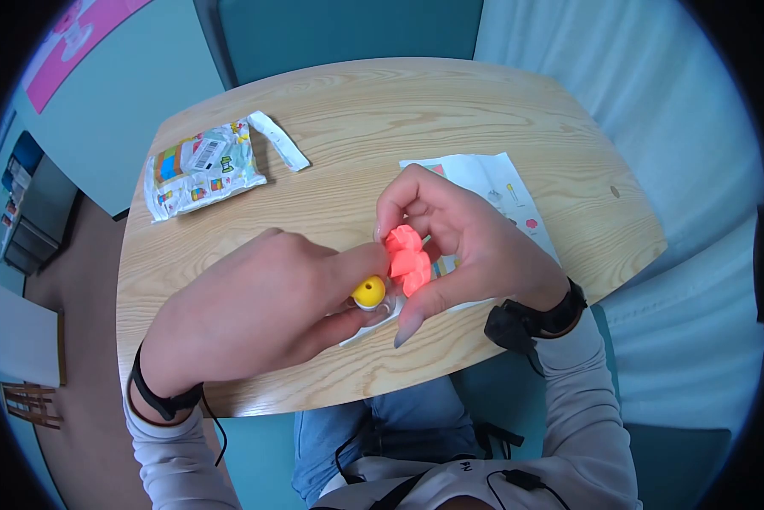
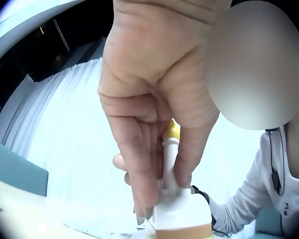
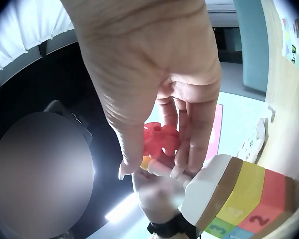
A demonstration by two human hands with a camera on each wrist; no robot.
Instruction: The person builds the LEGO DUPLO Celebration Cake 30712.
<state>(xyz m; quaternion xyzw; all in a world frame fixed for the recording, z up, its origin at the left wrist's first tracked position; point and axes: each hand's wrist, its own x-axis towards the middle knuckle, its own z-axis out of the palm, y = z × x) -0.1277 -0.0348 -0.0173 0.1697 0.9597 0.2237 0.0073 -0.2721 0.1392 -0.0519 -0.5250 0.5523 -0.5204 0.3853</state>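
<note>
My left hand [image 1: 254, 306] grips a white post [image 2: 170, 154] topped by a yellow ball [image 1: 369, 291] with a small hole in it. Below, the post widens into a white shoulder [image 2: 182, 211] over a brown band. In the right wrist view this toy shows as a many-sided body [image 3: 249, 194] with coloured, numbered panels. My right hand [image 1: 467, 246] pinches a coral-red flower-shaped piece [image 1: 409, 263] between thumb and fingers, just right of the yellow ball. My left fingertips overlap the flower's near edge in the head view.
A printed plastic packet [image 1: 203, 170] lies at the table's back left, with a torn-off strip [image 1: 278, 142] beside it. Under my right hand is a printed paper sheet [image 1: 501, 183]. The wooden table [image 1: 365, 102] has a curved near edge, and a white curtain [image 1: 654, 170] hangs at right.
</note>
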